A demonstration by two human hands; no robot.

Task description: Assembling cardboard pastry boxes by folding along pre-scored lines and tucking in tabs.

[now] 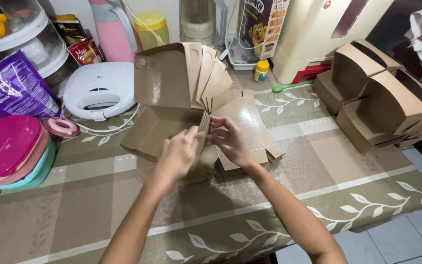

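A stack of flat brown cardboard box blanks (pixel 242 117) lies in the middle of the table, several lid flaps (pixel 206 73) fanned upright behind it. The top blank (pixel 159 124) is half folded, its lid standing up. My left hand (pixel 179 151) and my right hand (pixel 228 139) meet at its right side panel, both pinching a cardboard flap (pixel 203 128) between the fingers.
Several folded brown boxes (pixel 382 93) are piled at the table's right edge. A white sandwich maker (pixel 98 88), pink and teal plastic lids (pixel 8 151), a purple snack bag (pixel 13 88), a pink jug (pixel 113 29), a small yellow-capped bottle (pixel 261 71) and a green spoon (pixel 291 87) crowd the back and left.
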